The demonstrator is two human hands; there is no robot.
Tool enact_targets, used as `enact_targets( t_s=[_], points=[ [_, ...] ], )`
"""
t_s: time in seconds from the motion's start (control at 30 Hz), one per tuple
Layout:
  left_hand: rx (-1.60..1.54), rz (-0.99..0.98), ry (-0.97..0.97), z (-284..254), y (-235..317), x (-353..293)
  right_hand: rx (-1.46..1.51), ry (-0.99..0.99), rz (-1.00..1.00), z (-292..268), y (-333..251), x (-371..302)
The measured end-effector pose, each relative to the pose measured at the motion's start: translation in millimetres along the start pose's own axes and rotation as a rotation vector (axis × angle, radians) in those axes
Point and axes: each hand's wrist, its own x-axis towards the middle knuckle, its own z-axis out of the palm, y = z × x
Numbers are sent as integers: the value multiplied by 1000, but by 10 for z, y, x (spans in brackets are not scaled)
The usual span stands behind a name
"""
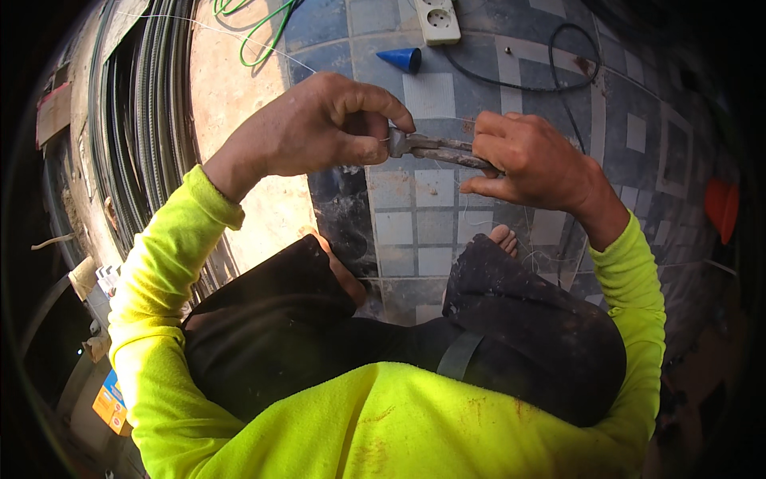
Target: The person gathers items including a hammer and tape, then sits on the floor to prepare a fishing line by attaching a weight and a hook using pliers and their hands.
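Observation:
My right hand (pixel 531 160) is closed round the handles of a worn pair of pliers (pixel 443 152), held level in front of me. The jaws of the pliers point left and meet the fingertips of my left hand (pixel 323 124). Thumb and forefinger of that hand are pinched at the jaws, with a fine strand between them. A thin light wire (pixel 291 59) comes from the upper left and passes behind my left hand. Part of the strand also shows above the pliers, and the jaws' grip on it is too small to make out.
A blue cone (pixel 399 60) lies on the tiled floor beyond my hands, near a white socket strip (pixel 438 20) with a dark cable (pixel 511 84). Bundled ribbed bars (pixel 148 112) run along the left, with a green cord (pixel 267 36) nearby. An orange object (pixel 721 209) stands far right.

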Motion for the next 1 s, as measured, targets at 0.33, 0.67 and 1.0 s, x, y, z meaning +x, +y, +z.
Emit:
enact_targets(
  t_s=[0.33,0.67,1.0],
  points=[
    [288,80,64,65,107,48,-12,-173,147,-140,-118,10],
    [253,90,148,61,109,43,479,86,311,-122,-219,-169],
    [257,126,226,162,96,35,500,-109,587,239,-162,-309]
  ],
)
